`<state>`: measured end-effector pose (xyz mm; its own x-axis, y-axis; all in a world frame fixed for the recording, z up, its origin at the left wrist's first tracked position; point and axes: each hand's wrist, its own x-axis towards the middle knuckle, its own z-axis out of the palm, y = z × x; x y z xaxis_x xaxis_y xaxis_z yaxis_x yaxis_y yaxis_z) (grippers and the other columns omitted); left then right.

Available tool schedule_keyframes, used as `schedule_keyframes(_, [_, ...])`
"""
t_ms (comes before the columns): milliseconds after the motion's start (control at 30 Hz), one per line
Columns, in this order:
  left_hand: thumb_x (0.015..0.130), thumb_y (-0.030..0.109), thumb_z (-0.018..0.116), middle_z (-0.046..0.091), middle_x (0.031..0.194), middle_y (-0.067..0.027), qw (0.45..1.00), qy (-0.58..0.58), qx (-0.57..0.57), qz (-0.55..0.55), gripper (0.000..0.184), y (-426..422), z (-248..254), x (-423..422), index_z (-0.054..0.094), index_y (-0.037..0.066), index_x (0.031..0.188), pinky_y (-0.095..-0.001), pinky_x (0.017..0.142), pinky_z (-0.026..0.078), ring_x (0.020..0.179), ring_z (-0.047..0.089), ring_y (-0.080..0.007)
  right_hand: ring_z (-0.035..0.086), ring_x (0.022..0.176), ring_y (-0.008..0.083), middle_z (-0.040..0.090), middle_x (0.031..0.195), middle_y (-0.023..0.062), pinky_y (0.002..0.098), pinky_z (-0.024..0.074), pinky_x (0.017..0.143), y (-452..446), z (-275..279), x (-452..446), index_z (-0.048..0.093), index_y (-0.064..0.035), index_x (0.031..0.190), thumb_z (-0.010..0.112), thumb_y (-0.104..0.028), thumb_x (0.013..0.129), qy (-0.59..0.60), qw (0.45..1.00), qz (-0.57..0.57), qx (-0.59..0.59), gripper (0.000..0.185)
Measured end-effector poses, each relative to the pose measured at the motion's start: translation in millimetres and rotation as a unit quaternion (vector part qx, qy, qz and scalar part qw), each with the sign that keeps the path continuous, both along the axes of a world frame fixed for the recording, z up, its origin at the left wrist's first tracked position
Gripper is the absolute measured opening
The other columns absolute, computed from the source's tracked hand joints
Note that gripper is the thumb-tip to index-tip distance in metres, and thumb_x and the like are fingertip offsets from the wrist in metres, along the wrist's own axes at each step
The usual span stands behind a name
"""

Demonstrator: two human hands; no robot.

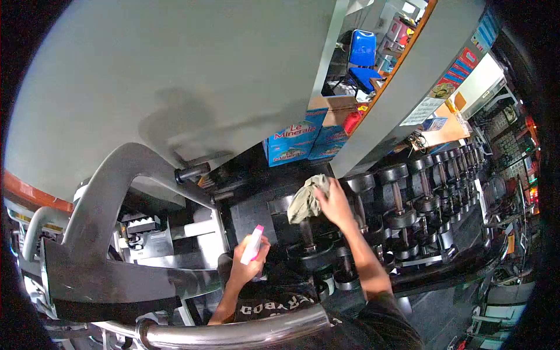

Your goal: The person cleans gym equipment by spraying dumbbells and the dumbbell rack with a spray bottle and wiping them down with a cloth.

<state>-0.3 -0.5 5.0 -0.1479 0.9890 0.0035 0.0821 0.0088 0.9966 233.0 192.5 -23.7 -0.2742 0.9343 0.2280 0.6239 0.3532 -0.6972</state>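
Note:
My right hand (pixel 334 202) is closed on a crumpled grey-green cloth (pixel 307 200), which lies against the end of a dumbbell at the near end of the rack. Lower and to the left, my left hand (pixel 252 261) holds a white spray bottle with a pink top (pixel 253 245). Black dumbbells with metal handles (pixel 398 197) stand in rows to the right of the cloth. Below my right hand is another large dumbbell (pixel 311 256).
A grey machine frame (pixel 105 201) fills the left side. A metal bar (pixel 239 333) crosses the bottom. Blue boxes (pixel 294 140) stand by the grey wall (pixel 175 52). Behind an opening is a blue chair (pixel 363 49). The dumbbell rack's black rail (pixel 443 275) runs rightward.

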Motion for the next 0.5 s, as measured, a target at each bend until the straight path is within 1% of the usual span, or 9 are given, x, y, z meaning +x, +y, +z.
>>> schedule_keyframes(33, [0.085, 0.002, 0.064, 0.062, 0.08, -0.003, 1.0, 0.015, 0.006, -0.001, 0.017, 0.0, 1.4, 0.3, 0.056, 0.003, 0.101, -0.0221, 0.05, 0.045, 0.057, 0.056, -0.0067, 0.051, 0.107, 0.0423, 0.052, 0.114, 0.0243, 0.0462, 0.0435, 0.09, -13.3, 6.0, -10.4, 0.044, 0.0025, 0.121, 0.066, -0.035, 0.082, -0.02, 0.999, 0.005, 0.033, 0.059])
schedule_keyframes(100, [0.086, 0.002, 0.063, 0.062, 0.081, -0.0031, 1.0, 0.003, 0.003, -0.001, 0.017, 1.1, -1.0, -0.3, 0.056, 0.003, 0.101, -0.0221, 0.05, 0.045, 0.057, 0.056, -0.0066, 0.049, 0.109, 0.0418, 0.049, 0.117, 0.0241, 0.0458, 0.0426, 0.092, -35.4, 15.4, -31.5, 0.04, 0.0013, 0.124, 0.069, -0.034, 0.079, -0.035, 0.991, -0.016, 0.126, 0.064])
schedule_keyframes(133, [0.086, 0.002, 0.063, 0.062, 0.083, -0.0032, 1.0, -0.009, 0.0, -0.001, 0.017, 1.2, -2.3, -0.1, 0.056, 0.003, 0.101, -0.0221, 0.05, 0.045, 0.057, 0.056, -0.0065, 0.049, 0.109, 0.0418, 0.049, 0.117, 0.0241, 0.0458, 0.0426, 0.092, -36.6, 12.8, -31.8, 0.04, 0.0013, 0.124, 0.069, -0.034, 0.079, -0.036, 0.991, -0.017, 0.125, 0.064])
schedule_keyframes(200, [0.086, 0.001, 0.063, 0.062, 0.083, -0.0031, 1.0, -0.01, -0.002, -0.002, 0.017, 2.0, -3.8, 1.1, 0.056, 0.003, 0.101, -0.0219, 0.05, 0.045, 0.058, 0.056, -0.0064, 0.049, 0.11, 0.039, 0.05, 0.115, 0.0227, 0.0431, 0.0408, 0.095, -34.7, 0.2, -32.2, 0.04, 0.0015, 0.126, 0.072, -0.026, 0.076, -0.007, 0.998, -0.04, 0.05, 0.065])
schedule_keyframes(233, [0.086, 0.001, 0.062, 0.062, 0.083, -0.0029, 1.0, -0.011, -0.002, -0.001, 0.017, 2.4, -3.6, 0.8, 0.056, 0.003, 0.102, -0.0217, 0.051, 0.045, 0.058, 0.055, -0.0063, 0.045, 0.114, 0.0401, 0.047, 0.118, 0.0242, 0.0452, 0.04, 0.096, -28.0, -9.3, -25.6, 0.04, 0.0012, 0.126, 0.07, -0.02, 0.077, 0.036, 0.999, -0.038, -0.01, 0.062])
schedule_keyframes(367, [0.086, 0.001, 0.062, 0.062, 0.084, -0.0029, 0.999, -0.042, -0.015, -0.001, 0.017, 0.9, -1.4, -1.0, 0.056, 0.003, 0.102, -0.0214, 0.051, 0.045, 0.059, 0.056, -0.0062, 0.046, 0.111, 0.0418, 0.05, 0.114, 0.0241, 0.0454, 0.0393, 0.096, 2.4, -77.0, 9.4, 0.048, 0.0018, 0.12, 0.062, -0.015, 0.083, 0.025, 0.992, -0.122, 0.004, 0.042])
schedule_keyframes(400, [0.085, 0.001, 0.063, 0.062, 0.084, -0.0029, 0.999, -0.042, -0.016, -0.003, 0.018, 0.2, -1.2, -1.8, 0.056, 0.003, 0.102, -0.0214, 0.051, 0.045, 0.059, 0.056, -0.0063, 0.052, 0.109, 0.0389, 0.055, 0.117, 0.0204, 0.0432, 0.0409, 0.094, -0.9, -67.4, 7.1, 0.052, -0.0002, 0.121, 0.056, -0.007, 0.086, 0.009, 0.993, -0.114, -0.001, 0.036])
schedule_keyframes(433, [0.085, 0.001, 0.063, 0.062, 0.084, -0.003, 0.999, -0.044, -0.016, -0.004, 0.018, -0.1, -1.0, -2.5, 0.056, 0.003, 0.102, -0.0215, 0.051, 0.045, 0.059, 0.056, -0.0064, 0.052, 0.109, 0.0389, 0.055, 0.117, 0.0204, 0.0432, 0.0409, 0.094, 1.0, -68.7, 6.3, 0.052, -0.0002, 0.121, 0.056, -0.007, 0.086, 0.009, 0.993, -0.114, 0.0, 0.036])
schedule_keyframes(500, [0.085, 0.001, 0.063, 0.062, 0.084, -0.0031, 0.999, -0.042, -0.01, 0.0, 0.018, -0.3, 1.3, -2.6, 0.056, 0.003, 0.101, -0.0216, 0.051, 0.045, 0.059, 0.056, -0.0064, 0.053, 0.111, 0.0376, 0.056, 0.118, 0.0194, 0.0419, 0.0409, 0.095, 2.1, -70.7, 6.7, 0.052, -0.0019, 0.122, 0.055, -0.007, 0.088, 0.082, 0.984, -0.13, -0.092, 0.035])
